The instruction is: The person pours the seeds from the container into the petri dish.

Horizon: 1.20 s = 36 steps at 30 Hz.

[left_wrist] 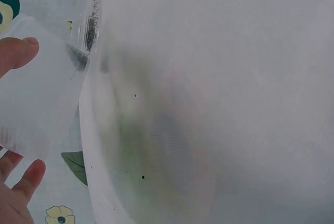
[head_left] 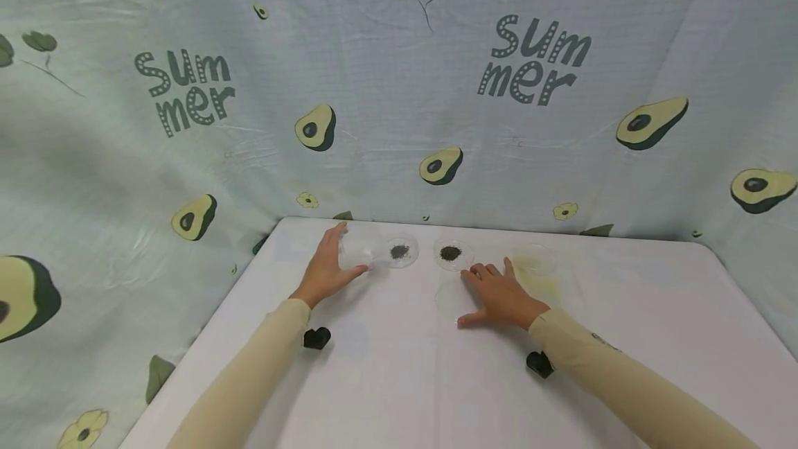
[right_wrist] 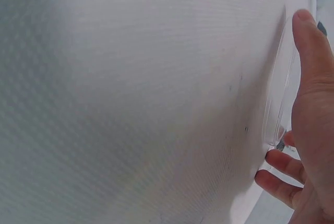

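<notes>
My left hand (head_left: 324, 265) is at the far left of the table, thumb and fingers spread around a clear plastic vessel (left_wrist: 44, 88), which looks like a cup. Beside it stands a clear round dish (head_left: 409, 260) with dark granules inside. Another clear dish (head_left: 441, 262) with a dark heap lies to its right. Just in front of that one, my right hand (head_left: 499, 296) holds a shallow clear dish or lid (right_wrist: 281, 88) by its rim, thumb at the near edge and fingers at the far side. Two fingertips reach the table surface in the right wrist view.
A further clear round dish (head_left: 542, 255) lies right of my right hand, over a pale yellow patch (head_left: 545, 289). The white table (head_left: 386, 393) ends against a cloth backdrop (head_left: 374, 89) printed with avocados. Black wrist mounts (head_left: 316, 338) hang under both sleeves.
</notes>
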Available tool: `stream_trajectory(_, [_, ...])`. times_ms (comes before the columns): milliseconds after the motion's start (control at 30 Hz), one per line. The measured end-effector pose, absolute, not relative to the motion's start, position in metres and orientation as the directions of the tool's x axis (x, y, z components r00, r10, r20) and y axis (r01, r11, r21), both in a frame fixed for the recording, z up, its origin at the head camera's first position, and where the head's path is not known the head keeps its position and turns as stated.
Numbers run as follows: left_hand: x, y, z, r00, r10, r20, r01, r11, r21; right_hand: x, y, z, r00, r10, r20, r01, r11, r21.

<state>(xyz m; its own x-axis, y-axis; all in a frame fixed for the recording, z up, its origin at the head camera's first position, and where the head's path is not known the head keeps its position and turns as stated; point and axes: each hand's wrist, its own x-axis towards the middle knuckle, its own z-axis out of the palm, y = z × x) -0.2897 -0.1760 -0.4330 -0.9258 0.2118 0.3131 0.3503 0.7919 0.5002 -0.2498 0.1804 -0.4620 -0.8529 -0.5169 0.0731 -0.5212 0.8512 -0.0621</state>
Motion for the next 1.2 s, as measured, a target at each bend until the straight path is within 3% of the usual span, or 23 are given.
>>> stream_trajectory(567, [-0.289,-0.183,-0.448,-0.957,0.166,0.238,0.271,0.805,0.529,-0.255,0.184,-0.469,-0.847,-0.526,0.08,-0.53,0.846,-0.05])
stream_trajectory(1200, [-0.286,-0.192,-0.458,-0.982,0.108,0.154,0.183,0.735,0.652,-0.263,0.186,-0.464,-0.856,-0.511,0.071,-0.516,0.853,-0.076])
